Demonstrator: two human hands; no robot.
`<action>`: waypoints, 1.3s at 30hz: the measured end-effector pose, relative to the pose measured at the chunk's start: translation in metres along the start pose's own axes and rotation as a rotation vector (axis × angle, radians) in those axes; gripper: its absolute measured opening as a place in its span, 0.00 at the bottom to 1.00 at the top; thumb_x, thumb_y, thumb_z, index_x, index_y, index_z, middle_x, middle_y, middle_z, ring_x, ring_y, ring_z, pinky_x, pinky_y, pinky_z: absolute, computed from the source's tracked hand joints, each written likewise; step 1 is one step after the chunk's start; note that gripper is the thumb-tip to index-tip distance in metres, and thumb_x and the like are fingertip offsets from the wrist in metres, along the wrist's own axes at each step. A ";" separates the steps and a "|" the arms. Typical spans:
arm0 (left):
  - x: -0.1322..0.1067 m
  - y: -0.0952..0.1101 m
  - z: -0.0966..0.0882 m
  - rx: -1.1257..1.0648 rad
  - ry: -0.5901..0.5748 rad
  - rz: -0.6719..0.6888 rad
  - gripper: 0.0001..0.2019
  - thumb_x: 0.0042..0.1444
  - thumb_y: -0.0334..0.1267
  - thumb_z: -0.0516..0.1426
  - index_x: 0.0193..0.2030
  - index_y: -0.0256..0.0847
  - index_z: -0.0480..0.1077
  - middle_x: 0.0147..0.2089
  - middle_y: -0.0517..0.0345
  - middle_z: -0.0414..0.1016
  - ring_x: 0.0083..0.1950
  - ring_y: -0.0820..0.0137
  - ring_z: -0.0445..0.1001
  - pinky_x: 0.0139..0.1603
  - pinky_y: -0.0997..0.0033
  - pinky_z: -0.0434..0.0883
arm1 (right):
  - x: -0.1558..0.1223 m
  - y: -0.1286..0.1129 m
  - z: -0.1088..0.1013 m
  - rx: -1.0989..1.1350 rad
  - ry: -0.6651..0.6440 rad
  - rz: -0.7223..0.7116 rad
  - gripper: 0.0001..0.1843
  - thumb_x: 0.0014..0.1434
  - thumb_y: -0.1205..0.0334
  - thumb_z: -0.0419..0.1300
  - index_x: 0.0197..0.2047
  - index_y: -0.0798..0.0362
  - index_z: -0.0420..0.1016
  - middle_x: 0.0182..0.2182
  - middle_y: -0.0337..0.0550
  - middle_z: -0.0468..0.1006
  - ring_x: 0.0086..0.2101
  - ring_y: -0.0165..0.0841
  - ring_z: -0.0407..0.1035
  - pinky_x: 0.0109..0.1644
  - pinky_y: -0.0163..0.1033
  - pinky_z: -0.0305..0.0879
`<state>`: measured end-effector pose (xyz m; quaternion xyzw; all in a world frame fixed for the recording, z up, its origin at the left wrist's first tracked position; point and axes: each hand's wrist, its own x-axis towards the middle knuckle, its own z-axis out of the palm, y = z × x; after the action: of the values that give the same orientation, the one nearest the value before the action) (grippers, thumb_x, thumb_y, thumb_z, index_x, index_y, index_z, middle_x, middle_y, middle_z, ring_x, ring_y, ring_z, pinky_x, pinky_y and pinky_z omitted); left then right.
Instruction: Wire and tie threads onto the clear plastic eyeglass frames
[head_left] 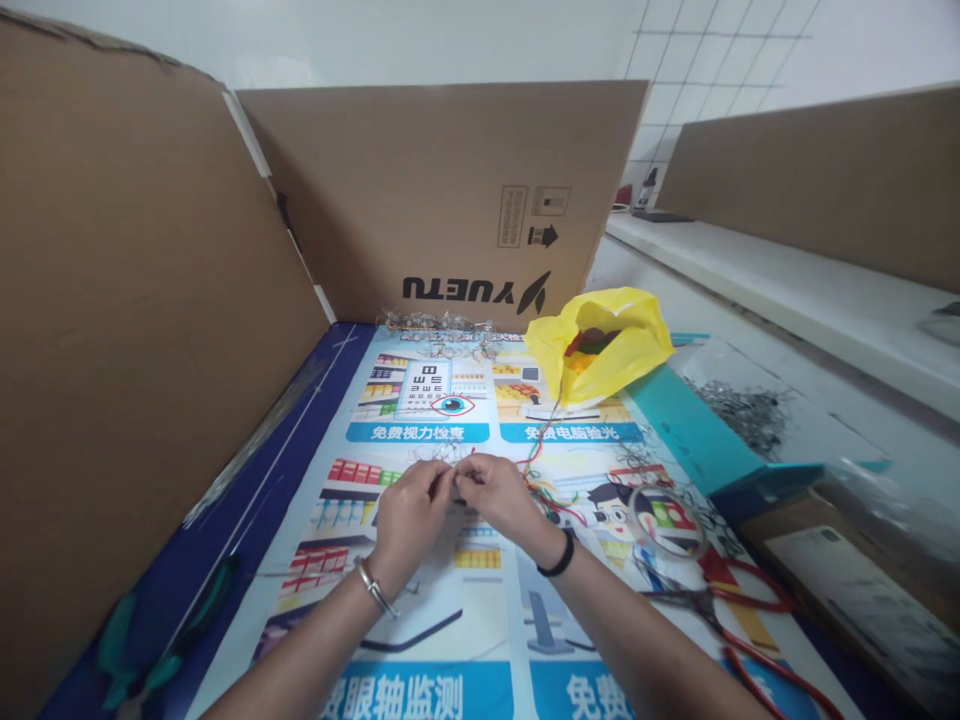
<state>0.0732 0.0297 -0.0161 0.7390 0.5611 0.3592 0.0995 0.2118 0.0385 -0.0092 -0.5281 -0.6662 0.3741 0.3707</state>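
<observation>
My left hand and my right hand meet fingertip to fingertip above a printed poster on the table. Both pinch a tiny dark piece between them; I cannot make out what it is. Thin coloured threads trail from near my right hand towards a yellow plastic bag. A silver bracelet is on my left wrist and a black band on my right.
Cardboard walls stand at the left and back. Red-handled pliers and a roll of clear tape lie to the right. Green-handled pliers lie at the left. Small wire pieces line the back of the poster. A teal box sits on the right.
</observation>
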 end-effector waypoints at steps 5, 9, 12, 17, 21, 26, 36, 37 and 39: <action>0.001 -0.002 -0.002 0.092 -0.039 0.071 0.05 0.57 0.34 0.51 0.34 0.41 0.68 0.33 0.59 0.73 0.34 0.70 0.72 0.35 0.72 0.65 | 0.001 -0.001 -0.001 0.017 -0.005 -0.006 0.08 0.48 0.71 0.52 0.24 0.54 0.71 0.20 0.35 0.69 0.24 0.26 0.63 0.28 0.29 0.56; 0.005 -0.003 -0.006 0.051 -0.101 0.091 0.05 0.57 0.33 0.49 0.34 0.40 0.65 0.32 0.58 0.71 0.34 0.69 0.70 0.35 0.71 0.65 | 0.001 0.000 -0.002 0.051 -0.014 -0.004 0.08 0.48 0.70 0.52 0.26 0.54 0.72 0.20 0.35 0.70 0.24 0.26 0.63 0.28 0.29 0.57; 0.008 -0.004 -0.008 -0.028 -0.132 0.074 0.05 0.57 0.32 0.48 0.34 0.40 0.64 0.33 0.58 0.70 0.35 0.69 0.69 0.36 0.70 0.65 | 0.001 0.001 -0.002 0.068 -0.016 -0.001 0.09 0.49 0.70 0.52 0.28 0.53 0.73 0.20 0.35 0.70 0.24 0.26 0.64 0.28 0.30 0.57; 0.009 -0.003 -0.012 -0.105 -0.159 0.021 0.05 0.56 0.32 0.48 0.33 0.40 0.63 0.32 0.59 0.69 0.35 0.69 0.68 0.34 0.70 0.64 | 0.001 0.001 -0.003 0.086 -0.025 -0.010 0.08 0.51 0.67 0.53 0.28 0.53 0.73 0.20 0.35 0.70 0.24 0.27 0.63 0.27 0.30 0.57; 0.010 -0.002 -0.012 -0.108 -0.165 0.013 0.04 0.56 0.32 0.48 0.32 0.40 0.62 0.32 0.59 0.68 0.35 0.69 0.67 0.34 0.71 0.63 | 0.001 0.001 -0.004 0.098 -0.022 -0.002 0.07 0.52 0.66 0.53 0.27 0.53 0.72 0.20 0.35 0.69 0.24 0.27 0.63 0.28 0.30 0.58; 0.009 -0.003 -0.009 -0.111 -0.150 0.034 0.05 0.56 0.32 0.47 0.33 0.41 0.63 0.33 0.59 0.69 0.36 0.69 0.68 0.34 0.71 0.63 | 0.002 0.004 -0.003 0.154 -0.025 0.027 0.07 0.53 0.66 0.52 0.28 0.53 0.71 0.21 0.35 0.69 0.23 0.27 0.64 0.28 0.31 0.59; 0.009 -0.003 -0.008 -0.106 -0.131 0.059 0.05 0.56 0.31 0.47 0.33 0.41 0.62 0.32 0.59 0.68 0.35 0.69 0.67 0.34 0.71 0.64 | 0.003 0.006 -0.004 0.215 -0.029 0.060 0.06 0.53 0.65 0.52 0.30 0.53 0.69 0.20 0.34 0.67 0.22 0.26 0.64 0.26 0.30 0.59; 0.009 -0.003 -0.008 -0.099 -0.133 0.066 0.05 0.56 0.31 0.47 0.33 0.41 0.62 0.32 0.59 0.68 0.35 0.69 0.67 0.34 0.71 0.64 | 0.003 0.006 -0.004 0.214 -0.031 0.057 0.06 0.53 0.65 0.52 0.30 0.54 0.70 0.20 0.34 0.67 0.22 0.25 0.64 0.26 0.30 0.59; 0.009 -0.002 -0.009 -0.076 -0.138 0.080 0.05 0.56 0.30 0.47 0.33 0.41 0.62 0.33 0.59 0.67 0.35 0.69 0.67 0.35 0.70 0.64 | 0.003 0.006 -0.004 0.216 -0.030 0.054 0.06 0.53 0.65 0.52 0.30 0.54 0.70 0.20 0.34 0.67 0.21 0.25 0.63 0.26 0.30 0.59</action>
<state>0.0669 0.0360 -0.0074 0.7795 0.5090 0.3322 0.1518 0.2176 0.0430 -0.0123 -0.4972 -0.6130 0.4615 0.4049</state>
